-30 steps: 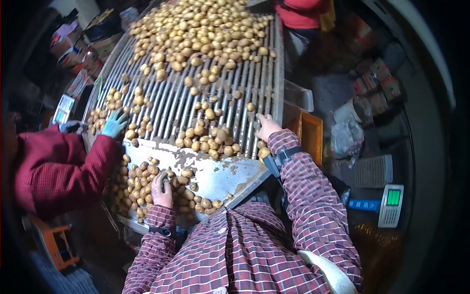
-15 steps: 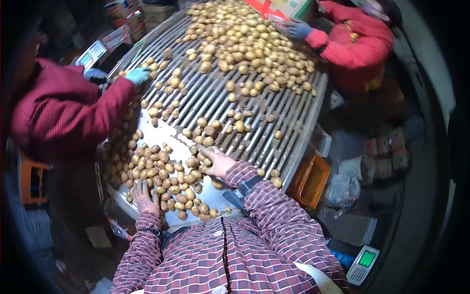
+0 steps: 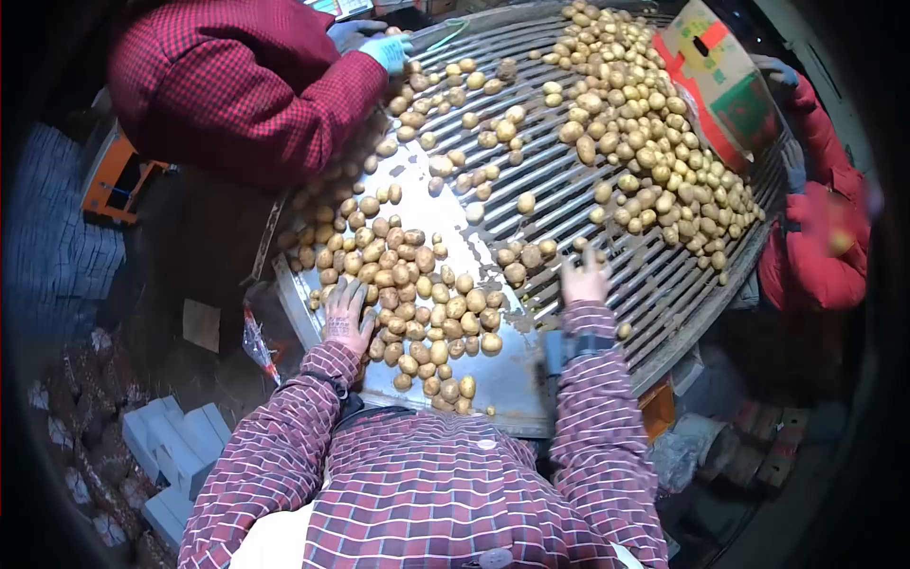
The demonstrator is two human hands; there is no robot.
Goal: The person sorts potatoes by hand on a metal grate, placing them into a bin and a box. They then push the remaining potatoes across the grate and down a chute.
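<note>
Many potatoes lie heaped on a metal sheet at the near end of a slatted sorting table. My left hand rests at the left side of this heap, fingers stretched out against the nearest potatoes. Over the slats to the right, my right hand reaches forward with its fingers apart. Its fingertips are right by a small potato, and a little cluster of potatoes sits just left of it. Both my sleeves are checked, with a dark band at each wrist.
A co-worker in a red checked jacket stands left, a gloved hand at potatoes by the edge. At right, another person in red holds a cardboard box tipped over a large potato pile. An orange crate stands at left.
My right hand has left the heap's potatoes and moved right, over the slats. My left hand stays at the heap's left side. The view has turned, and the box is tipped further over the pile.
</note>
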